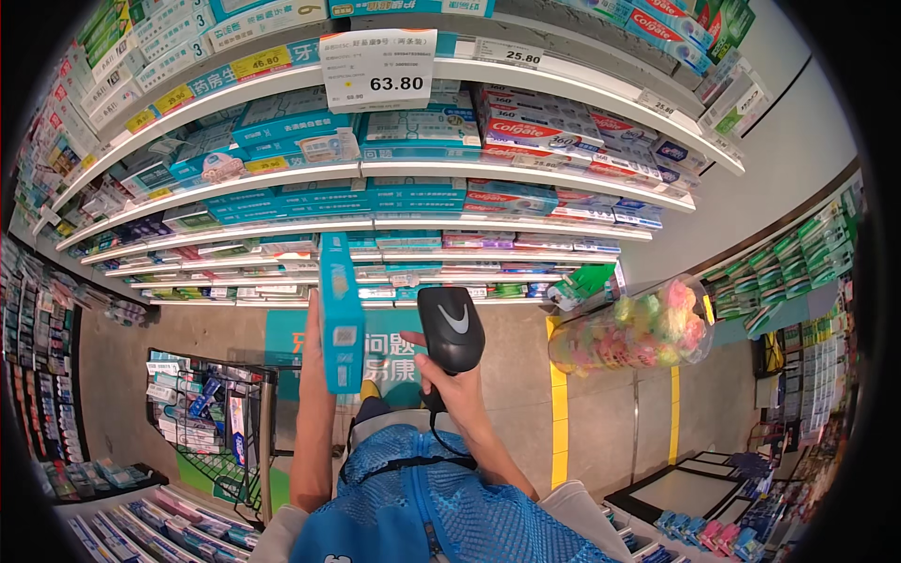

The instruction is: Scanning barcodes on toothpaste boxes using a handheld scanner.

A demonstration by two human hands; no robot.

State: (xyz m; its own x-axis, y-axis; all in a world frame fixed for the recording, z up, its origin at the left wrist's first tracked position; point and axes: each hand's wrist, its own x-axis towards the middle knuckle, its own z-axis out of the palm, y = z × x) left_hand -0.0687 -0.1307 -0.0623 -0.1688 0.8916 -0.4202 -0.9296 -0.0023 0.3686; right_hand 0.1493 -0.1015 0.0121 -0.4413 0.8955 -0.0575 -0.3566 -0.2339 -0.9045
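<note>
My left hand point(314, 352) holds a flat teal toothpaste box point(342, 317) on edge. A printed code shows on the box's narrow side, and the box hides most of the fingers. To the right of it, my right hand point(450, 387) grips a black handheld barcode scanner point(452, 329), its rounded head uppermost and its cord hanging towards my waist. A gap lies between scanner and box. Ahead stands a shelf rack, where teal toothpaste boxes point(422, 127) sit beside red and white Colgate boxes point(535, 130).
A wire shopping cart point(264, 436) with boxes stands at lower left. To the right is a clear bin point(633, 331) of colourful items. White shelf edges point(507, 225) run across ahead, with a large price card point(379, 70) on an upper one. More stocked shelves line both sides.
</note>
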